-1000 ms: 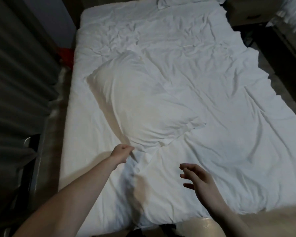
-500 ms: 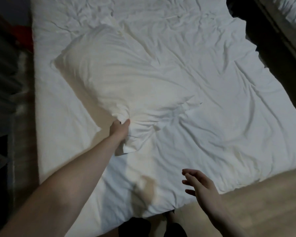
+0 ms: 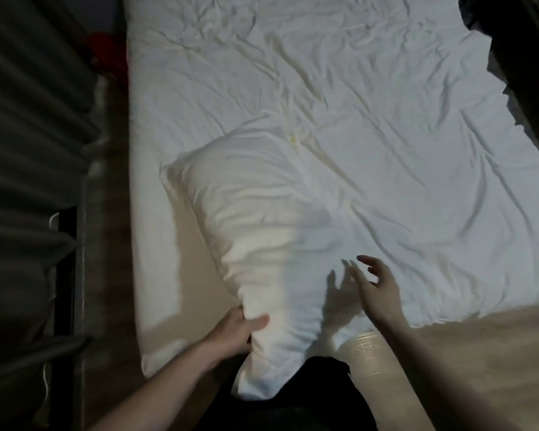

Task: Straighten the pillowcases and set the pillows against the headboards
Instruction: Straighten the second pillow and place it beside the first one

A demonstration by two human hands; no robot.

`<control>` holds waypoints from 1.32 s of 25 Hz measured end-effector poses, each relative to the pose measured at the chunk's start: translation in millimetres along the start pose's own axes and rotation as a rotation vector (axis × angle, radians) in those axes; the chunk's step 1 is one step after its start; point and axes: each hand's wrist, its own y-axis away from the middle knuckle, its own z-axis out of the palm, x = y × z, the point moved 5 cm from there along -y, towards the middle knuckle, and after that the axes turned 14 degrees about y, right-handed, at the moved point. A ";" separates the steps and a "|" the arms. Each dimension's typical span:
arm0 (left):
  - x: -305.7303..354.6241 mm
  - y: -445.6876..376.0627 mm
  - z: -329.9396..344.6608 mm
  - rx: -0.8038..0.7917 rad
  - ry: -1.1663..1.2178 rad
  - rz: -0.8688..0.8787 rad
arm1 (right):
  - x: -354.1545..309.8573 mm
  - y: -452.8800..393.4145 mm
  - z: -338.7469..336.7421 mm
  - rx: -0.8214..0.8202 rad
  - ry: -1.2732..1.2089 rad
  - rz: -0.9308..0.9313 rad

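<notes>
A white pillow [image 3: 262, 231] in a loose white pillowcase lies at a slant on the bed [image 3: 386, 119], its near end hanging past the foot of the mattress toward me. My left hand [image 3: 237, 329] grips the pillow's near left edge, thumb on top. My right hand [image 3: 377, 287] hovers just right of the pillow's near end, fingers spread, holding nothing and casting a shadow on the fabric. The headboard is out of view.
Crumpled white bedding covers the mattress. Dark curtains [image 3: 28, 150] hang at the left across a narrow strip of floor. A red object [image 3: 106, 46] sits at the bed's far left corner. Wooden floor [image 3: 464, 353] shows at the lower right. Dark furniture [image 3: 529, 57] borders the right side.
My left hand has dragged the pillow toward me, so its near end now hangs off the foot of the bed. My right hand has risen toward the pillow's near right side.
</notes>
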 end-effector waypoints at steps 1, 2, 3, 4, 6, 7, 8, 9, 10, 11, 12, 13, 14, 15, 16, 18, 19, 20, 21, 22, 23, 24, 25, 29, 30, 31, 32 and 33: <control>-24.9 -0.1 -6.8 -0.002 -0.096 -0.057 | 17.8 -11.0 17.5 -0.042 0.124 0.004; -42.0 -3.1 -14.8 0.003 -0.200 -0.104 | 36.2 -22.2 34.4 -0.111 0.242 0.020; -51.7 -4.3 -19.9 0.009 -0.301 -0.154 | 55.0 -32.7 50.3 -0.191 0.331 0.052; -57.4 -9.7 -24.8 0.006 -0.389 -0.187 | 68.7 -42.0 63.5 -0.258 0.390 0.087; -56.9 -24.2 -36.8 0.000 -0.706 -0.166 | 78.9 -58.1 83.9 -0.340 0.422 0.134; -52.3 -27.5 -38.4 -0.011 -0.855 -0.162 | 78.0 -67.1 91.2 -0.358 0.395 0.146; -46.2 -28.7 -38.8 -0.012 -0.979 -0.160 | 74.7 -75.3 96.6 -0.364 0.365 0.151; -37.5 -26.2 -36.6 -0.006 -1.064 -0.137 | 72.9 -83.0 101.3 -0.369 0.348 0.161; -29.4 -25.8 -35.4 0.012 -1.114 -0.092 | 71.2 -87.8 103.9 -0.377 0.350 0.182; -19.2 -22.3 -36.3 0.058 -1.106 -0.035 | 71.9 -91.4 108.0 -0.401 0.361 0.204; -11.5 -18.2 -39.0 0.099 -1.074 0.029 | 68.2 -89.9 110.5 -0.439 0.362 0.207; -6.7 -12.0 -41.1 0.122 -1.009 0.090 | 61.5 -84.2 113.8 -0.474 0.334 0.189; -1.7 -4.6 -42.0 0.153 -0.928 0.151 | 54.3 -76.1 116.6 -0.483 0.286 0.157; 4.5 3.7 -41.8 0.174 -0.849 0.231 | 44.2 -68.2 118.3 -0.460 0.259 0.098; 10.7 14.5 -39.7 0.175 -0.802 0.304 | 28.4 -55.8 116.4 -0.421 0.254 0.021; 30.9 40.2 -33.8 0.166 -0.755 0.465 | -10.2 -24.5 108.8 -0.346 0.266 -0.170; 43.2 53.8 -32.6 0.167 -0.742 0.548 | -30.2 -5.5 101.3 -0.310 0.265 -0.272; 56.8 67.2 -32.0 0.167 -0.746 0.630 | -49.2 13.9 91.5 -0.277 0.250 -0.371; 71.5 82.0 -31.4 0.162 -0.765 0.722 | -65.5 34.4 80.1 -0.240 0.243 -0.465; 86.0 95.3 -32.0 0.166 -0.796 0.804 | -79.0 54.6 67.9 -0.200 0.250 -0.556; 101.2 108.7 -31.9 0.174 -0.827 0.889 | -88.2 71.0 57.0 -0.156 0.275 -0.646; 113.7 120.9 -32.4 0.189 -0.851 0.957 | -93.6 86.4 47.6 -0.121 0.318 -0.739; 123.4 130.3 -31.4 0.193 -0.870 1.003 | -93.7 100.3 39.9 -0.091 0.384 -0.819; 126.9 129.9 -8.3 0.078 -1.080 0.965 | -61.5 133.9 27.0 -0.144 0.590 -0.936; 118.4 120.0 -1.2 0.036 -1.181 0.912 | -47.6 139.4 28.9 -0.176 0.604 -0.920; 107.9 109.3 4.7 -0.006 -1.279 0.853 | -33.5 145.7 32.0 -0.192 0.615 -0.909; 98.2 99.0 9.1 -0.035 -1.374 0.793 | -20.2 151.4 35.6 -0.198 0.629 -0.899; 90.4 89.2 11.7 -0.049 -1.441 0.747 | -5.9 154.1 39.9 -0.198 0.633 -0.876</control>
